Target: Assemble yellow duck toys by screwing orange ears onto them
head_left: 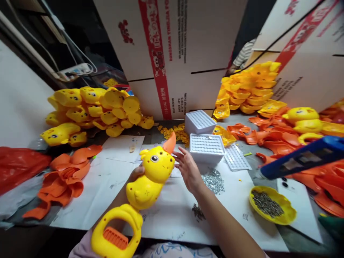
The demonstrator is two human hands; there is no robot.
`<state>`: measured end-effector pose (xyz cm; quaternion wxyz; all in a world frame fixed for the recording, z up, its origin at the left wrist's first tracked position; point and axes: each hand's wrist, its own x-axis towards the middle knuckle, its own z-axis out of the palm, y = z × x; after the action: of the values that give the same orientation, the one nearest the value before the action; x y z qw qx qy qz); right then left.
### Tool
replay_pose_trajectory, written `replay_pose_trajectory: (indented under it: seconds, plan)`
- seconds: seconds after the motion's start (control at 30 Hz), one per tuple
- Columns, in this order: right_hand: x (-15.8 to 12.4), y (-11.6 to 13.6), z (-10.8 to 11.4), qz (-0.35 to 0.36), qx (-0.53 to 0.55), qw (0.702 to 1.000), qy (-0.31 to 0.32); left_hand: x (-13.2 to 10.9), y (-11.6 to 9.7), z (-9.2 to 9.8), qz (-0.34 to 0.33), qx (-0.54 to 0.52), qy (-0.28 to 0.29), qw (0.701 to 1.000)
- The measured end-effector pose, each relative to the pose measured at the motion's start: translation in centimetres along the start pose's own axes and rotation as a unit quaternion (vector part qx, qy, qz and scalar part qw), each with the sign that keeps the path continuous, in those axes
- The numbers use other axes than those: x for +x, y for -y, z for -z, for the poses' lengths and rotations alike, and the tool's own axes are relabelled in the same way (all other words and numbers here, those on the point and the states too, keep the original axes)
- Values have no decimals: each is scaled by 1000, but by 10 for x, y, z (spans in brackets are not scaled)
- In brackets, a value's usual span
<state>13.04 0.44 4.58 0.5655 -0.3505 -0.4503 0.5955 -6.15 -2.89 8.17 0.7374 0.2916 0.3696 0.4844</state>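
Observation:
My left hand (135,173) grips a yellow plastic toy (145,182) shaped like an animal, with a black eye, an orange beak piece at its top and a loop handle with an orange trigger near my body. Only the fingertips show behind the toy. My right hand (188,168) is just right of the toy's head, fingers spread and empty, close to the orange beak piece (170,143). Right beside that hand stands a white gridded tray (206,148), with a heap of small metal screws (213,181) below it.
Yellow toy shells (91,111) are piled at the back left, more shells (249,87) at the back right. Orange parts (64,179) lie left and right. A yellow dish of screws (271,205) sits front right, a blue tool (303,157) hangs above it. Cardboard boxes (172,53) stand behind.

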Motion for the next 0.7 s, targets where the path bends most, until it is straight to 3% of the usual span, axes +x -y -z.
replay_pose_trajectory:
  seconds: [0.1,0.2,0.43,0.7]
  plan:
    - [2,12,2,-29,65,997,11,4,13,-8,79,20,68,994]
    - [2,14,5,-41,102,994,-23,7,23,-2,108,9,81,991]
    - [0,11,7,-26,98,992,-73,22,30,25,89,-61,52,993]
    - [0,2,4,-55,88,991,-85,18,26,12,63,-68,69,993]
